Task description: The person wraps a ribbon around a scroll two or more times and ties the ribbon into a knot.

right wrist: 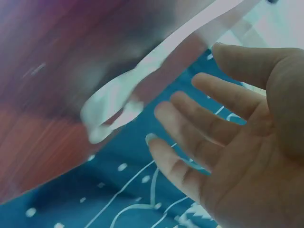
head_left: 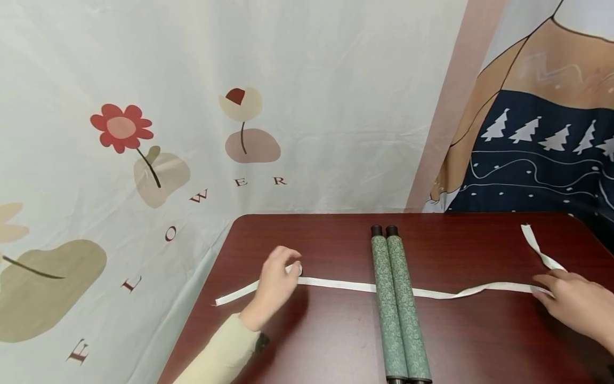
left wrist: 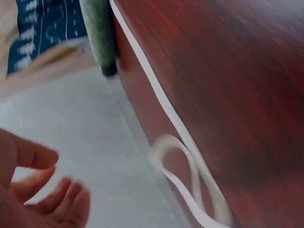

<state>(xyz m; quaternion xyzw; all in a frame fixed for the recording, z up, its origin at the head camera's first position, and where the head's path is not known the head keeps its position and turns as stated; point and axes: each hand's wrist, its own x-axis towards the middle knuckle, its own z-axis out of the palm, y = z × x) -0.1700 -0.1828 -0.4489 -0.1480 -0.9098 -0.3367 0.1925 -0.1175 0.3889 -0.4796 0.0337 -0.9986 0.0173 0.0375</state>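
Observation:
Two rolled scrolls lie side by side on the table, the left scroll (head_left: 388, 304) touching the right scroll (head_left: 408, 304); both have green patterned covers and dark end knobs. A white ribbon (head_left: 338, 283) passes beneath both and stretches out on either side. Above its left part is my left hand (head_left: 276, 280), fingers loosely bent and apart from the ribbon, which forms a raised loop (left wrist: 166, 147) in the left wrist view. My right hand (head_left: 578, 301) hovers by the ribbon's right part, where it bends back; the right wrist view shows the fingers (right wrist: 190, 128) spread and holding nothing.
The dark red wooden table (head_left: 336, 330) has its far edge against a pale curtain (head_left: 336, 106) printed with flowers and letters. At the right hangs a printed dark blue section with white trees (head_left: 525, 130).

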